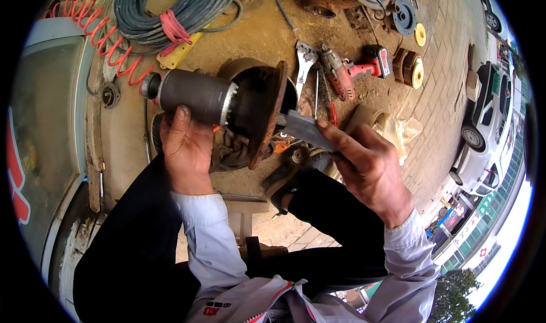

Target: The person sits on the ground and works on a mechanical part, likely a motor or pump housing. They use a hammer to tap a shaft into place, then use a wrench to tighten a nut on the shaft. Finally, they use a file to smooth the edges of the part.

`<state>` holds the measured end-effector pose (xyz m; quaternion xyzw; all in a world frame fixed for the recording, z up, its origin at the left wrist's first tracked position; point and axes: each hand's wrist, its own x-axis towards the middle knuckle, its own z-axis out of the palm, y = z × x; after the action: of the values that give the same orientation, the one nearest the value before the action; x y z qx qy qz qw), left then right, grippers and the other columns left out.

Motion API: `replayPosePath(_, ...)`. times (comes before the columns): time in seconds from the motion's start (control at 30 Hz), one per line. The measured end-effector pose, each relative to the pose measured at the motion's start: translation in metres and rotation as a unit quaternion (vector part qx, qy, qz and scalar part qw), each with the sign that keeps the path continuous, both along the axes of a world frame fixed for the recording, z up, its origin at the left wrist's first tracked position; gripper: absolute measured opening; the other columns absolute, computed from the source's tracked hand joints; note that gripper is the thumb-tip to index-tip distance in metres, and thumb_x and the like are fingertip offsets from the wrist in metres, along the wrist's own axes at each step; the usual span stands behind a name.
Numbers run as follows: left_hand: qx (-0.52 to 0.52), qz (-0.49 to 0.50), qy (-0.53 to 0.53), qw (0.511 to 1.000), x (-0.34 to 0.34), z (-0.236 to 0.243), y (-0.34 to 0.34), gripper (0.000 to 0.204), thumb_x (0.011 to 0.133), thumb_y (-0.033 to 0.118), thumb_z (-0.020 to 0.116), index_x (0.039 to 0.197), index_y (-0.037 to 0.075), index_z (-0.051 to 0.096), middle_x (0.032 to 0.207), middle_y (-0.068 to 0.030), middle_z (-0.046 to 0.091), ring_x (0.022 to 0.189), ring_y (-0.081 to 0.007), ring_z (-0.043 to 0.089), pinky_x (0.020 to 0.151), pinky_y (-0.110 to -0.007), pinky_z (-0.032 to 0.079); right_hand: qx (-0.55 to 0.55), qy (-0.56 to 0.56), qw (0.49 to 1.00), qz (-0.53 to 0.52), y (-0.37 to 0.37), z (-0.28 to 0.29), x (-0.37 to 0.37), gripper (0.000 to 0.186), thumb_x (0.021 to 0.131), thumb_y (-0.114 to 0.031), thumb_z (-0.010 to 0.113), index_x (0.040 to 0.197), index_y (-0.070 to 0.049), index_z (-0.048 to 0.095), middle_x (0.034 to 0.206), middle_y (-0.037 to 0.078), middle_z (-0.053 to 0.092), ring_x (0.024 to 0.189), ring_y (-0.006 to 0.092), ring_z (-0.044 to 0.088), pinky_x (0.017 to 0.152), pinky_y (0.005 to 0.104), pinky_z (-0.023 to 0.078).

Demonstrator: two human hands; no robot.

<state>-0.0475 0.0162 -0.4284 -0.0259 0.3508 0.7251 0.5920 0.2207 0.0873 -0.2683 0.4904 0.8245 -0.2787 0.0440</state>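
My left hand (190,146) supports a dark motor rotor (193,95) from below, thumb on its near side and the other fingers hidden behind it. The rotor lies roughly level, with a round shaft end (150,86) at its left. Its right end meets a rusty round flange (272,115), tilted nearly upright. On the flange's far side my right hand (369,169) grips a flat grey metal bar (307,130), slightly blurred. The bar's left tip is close to the flange's centre; I cannot tell whether it touches.
A cordless impact wrench (341,75) lies ahead on the dirty ground, beside an adjustable wrench (306,61). A coiled grey hose (170,15) and a red spiral air hose (94,24) are at the far left. Copper-coloured coils (406,67) stand right. A glass-fronted cabinet (51,112) borders the left.
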Motion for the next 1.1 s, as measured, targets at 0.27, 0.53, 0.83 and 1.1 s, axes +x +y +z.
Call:
replayPosePath(0.27,0.055,-0.020,-0.006,0.998,-0.003,-0.009,0.000,0.071,0.100,0.017,0.068,0.159,-0.001,0.034,0.163,-0.0244,0.037,0.153,-0.0392,0.034,0.129,-0.055,0.022,0.005,-0.005,1.000,0.012,0.000,0.001,-0.004,0.057,0.081,-0.003,0.076,0.136,-0.017,0.070,0.075,0.008,0.050,0.062,0.0269,0.058,0.055,0.0420,0.050)
replayPosePath(0.53,0.056,-0.003,-0.018,0.998,-0.001,-0.011,-0.002,0.069,0.099,0.014,0.068,0.158,-0.003,0.036,0.161,-0.0273,0.039,0.150,-0.0426,0.038,0.126,-0.058,0.030,0.000,-0.012,1.000,0.003,0.004,0.006,-0.013,0.055,0.081,-0.005,0.077,0.134,-0.017,0.071,0.074,0.008,0.051,0.062,0.0273,0.059,0.055,0.0423,0.050)
replayPosePath(0.83,0.062,-0.013,-0.017,0.998,0.003,-0.013,-0.001,0.071,0.100,0.018,0.068,0.160,0.001,0.034,0.164,-0.0218,0.038,0.154,-0.0387,0.033,0.129,-0.056,0.024,-0.042,-0.009,0.999,-0.008,0.015,0.013,-0.005,0.059,0.076,0.000,0.077,0.132,-0.016,0.072,0.082,0.011,0.057,0.069,0.0330,0.064,0.062,0.0456,0.054)
replayPosePath(1.1,0.053,-0.011,-0.023,0.998,0.002,-0.010,0.003,0.073,0.098,0.018,0.071,0.159,0.002,0.035,0.163,-0.0218,0.038,0.153,-0.0381,0.034,0.129,-0.056,0.024,-0.050,0.001,0.999,-0.010,0.010,0.003,-0.015,0.062,0.075,0.003,0.078,0.134,-0.014,0.070,0.086,0.013,0.061,0.075,0.0338,0.068,0.066,0.0435,0.058)
